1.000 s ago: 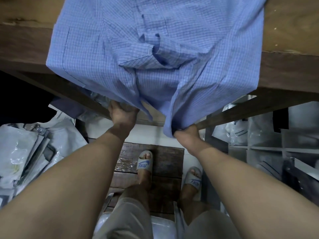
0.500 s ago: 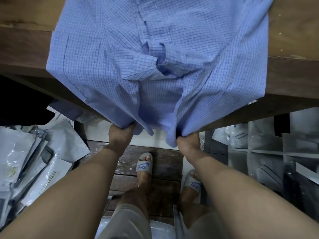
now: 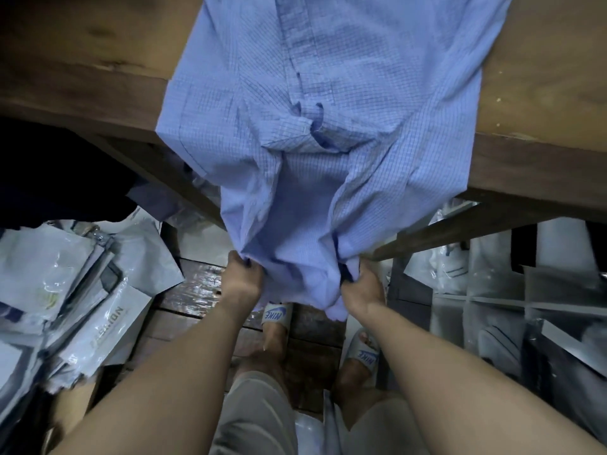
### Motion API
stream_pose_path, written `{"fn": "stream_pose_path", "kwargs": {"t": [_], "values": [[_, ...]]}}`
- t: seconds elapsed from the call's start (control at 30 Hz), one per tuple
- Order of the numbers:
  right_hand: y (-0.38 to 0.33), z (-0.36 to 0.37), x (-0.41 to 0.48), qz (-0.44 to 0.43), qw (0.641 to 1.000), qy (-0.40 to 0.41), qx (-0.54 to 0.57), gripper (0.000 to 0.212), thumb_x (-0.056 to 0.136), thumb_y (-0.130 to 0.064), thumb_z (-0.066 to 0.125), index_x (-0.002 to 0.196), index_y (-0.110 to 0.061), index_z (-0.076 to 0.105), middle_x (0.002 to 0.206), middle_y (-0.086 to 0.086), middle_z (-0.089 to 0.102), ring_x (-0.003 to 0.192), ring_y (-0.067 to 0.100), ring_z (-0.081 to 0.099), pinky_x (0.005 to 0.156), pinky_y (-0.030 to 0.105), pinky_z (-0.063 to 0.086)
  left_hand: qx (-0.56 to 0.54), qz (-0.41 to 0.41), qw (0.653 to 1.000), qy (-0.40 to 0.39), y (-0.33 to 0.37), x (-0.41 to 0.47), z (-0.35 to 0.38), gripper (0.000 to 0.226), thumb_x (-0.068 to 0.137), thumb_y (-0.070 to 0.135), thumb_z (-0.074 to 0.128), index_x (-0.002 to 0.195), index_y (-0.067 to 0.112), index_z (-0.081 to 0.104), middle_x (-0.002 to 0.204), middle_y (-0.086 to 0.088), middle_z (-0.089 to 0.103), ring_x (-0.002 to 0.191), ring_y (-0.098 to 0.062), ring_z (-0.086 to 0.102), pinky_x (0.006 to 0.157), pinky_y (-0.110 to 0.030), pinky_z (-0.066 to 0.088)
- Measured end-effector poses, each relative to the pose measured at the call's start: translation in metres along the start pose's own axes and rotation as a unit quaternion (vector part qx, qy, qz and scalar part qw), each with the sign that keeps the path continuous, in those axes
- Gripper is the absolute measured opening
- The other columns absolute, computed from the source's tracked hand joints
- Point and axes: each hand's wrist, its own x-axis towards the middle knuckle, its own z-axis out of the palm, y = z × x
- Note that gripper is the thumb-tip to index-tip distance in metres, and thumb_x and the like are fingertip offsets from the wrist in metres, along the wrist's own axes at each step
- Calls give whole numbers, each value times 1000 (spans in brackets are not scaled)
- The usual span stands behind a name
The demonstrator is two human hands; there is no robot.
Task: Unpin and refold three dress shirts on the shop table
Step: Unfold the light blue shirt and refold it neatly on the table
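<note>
A light blue checked dress shirt (image 3: 328, 103) lies front up on the wooden shop table (image 3: 98, 60), its button placket running down the middle. Its lower part hangs over the near table edge. Below that edge my left hand (image 3: 243, 280) grips the hanging fabric on the left, and my right hand (image 3: 361, 287) grips it on the right. Cloth bunches between the two hands. No pins can be made out.
Plastic-wrapped garment packs (image 3: 65, 300) pile up on the floor at the left. Shelf cubbies (image 3: 492, 307) with bagged goods stand at the right under the table. My feet in slides (image 3: 277, 318) stand on a dark wooden floor.
Both hands have pulled the shirt's hem down and toward me, farther below the table edge. More of the shirt now hangs off the table.
</note>
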Motion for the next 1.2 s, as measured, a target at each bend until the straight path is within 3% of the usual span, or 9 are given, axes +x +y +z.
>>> {"fn": "stream_pose_path", "kwargs": {"t": [0.1, 0.3, 0.47, 0.63, 0.73, 0.83, 1.0, 1.1, 1.2], "values": [[-1, -10, -25, 32, 999, -21, -10, 17, 89, -28, 60, 90, -11, 59, 84, 6, 67, 74, 21, 63, 63, 32, 51, 33, -11, 999, -13, -1, -32, -23, 36, 88, 34, 50, 99, 0, 50, 83, -21, 56, 88, -47, 61, 65, -39, 37], [-19, -34, -88, 44, 996, -49, -66, 35, 72, -42, 73, 93, -16, 63, 89, 7, 69, 83, 27, 66, 69, 34, 54, 74, -21, 997, -18, 16, -102, -81, 55, 69, 59, 65, 86, 7, 57, 71, -4, 59, 73, -31, 61, 54, -32, 37], [-76, -57, -129, 23, 966, -121, -228, 44, 76, -21, 79, 110, -13, 52, 96, 6, 52, 89, 23, 50, 69, 29, 44, 187, 1, 982, -25, 45, -127, -123, 27, 79, 22, 70, 90, 8, 49, 94, -17, 66, 89, -38, 64, 67, -35, 46], [-118, -73, -161, -27, 914, -150, -375, 86, 86, -27, 74, 151, -11, 21, 145, 13, 45, 126, 31, 55, 94, 36, 49, 247, 48, 965, -81, 81, -143, -156, 73, 80, 13, 74, 139, 18, 32, 110, -12, 62, 106, -36, 63, 78, -39, 49], [-128, -88, -178, -69, 868, -218, -441, 44, 93, -14, 65, 134, -8, 51, 125, 11, 56, 108, 21, 56, 89, 33, 46, 336, 94, 923, -164, 89, -154, -163, 80, 87, 13, 67, 155, 27, 27, 140, -9, 55, 121, -30, 59, 97, -34, 49], [-123, -96, -183, -84, 852, -268, -442, 43, 96, -5, 54, 139, -10, 56, 126, 11, 57, 101, 24, 49, 100, 39, 48, 383, 107, 892, -216, 91, -164, -162, 62, 97, 16, 53, 153, 37, 37, 153, -3, 45, 133, -26, 51, 105, -29, 43], [-122, -104, -189, 36, 910, -303, -281, 21, 101, -18, 55, 119, -10, 63, 123, 8, 67, 112, 27, 65, 101, 46, 52, 385, 98, 888, -231, 109, -170, -168, 41, 101, 13, 47, 134, 31, 65, 138, 4, 60, 122, -22, 58, 98, -29, 47], [-135, -116, -195, 73, 921, -322, -209, 14, 102, -19, 58, 101, -7, 65, 108, 9, 71, 102, 24, 68, 97, 38, 55, 353, 71, 905, -226, 126, -175, -176, 49, 92, 3, 44, 114, 33, 76, 122, 10, 70, 107, -17, 64, 88, -28, 54], [-156, -131, -204, 51, 912, -338, -225, 22, 105, -10, 48, 111, -6, 68, 94, 8, 66, 81, 21, 64, 85, 31, 58, 298, 41, 931, -209, 152, -181, -182, 39, 92, 4, 47, 114, 19, 75, 114, 8, 67, 99, -15, 59, 80, -23, 51]]}}
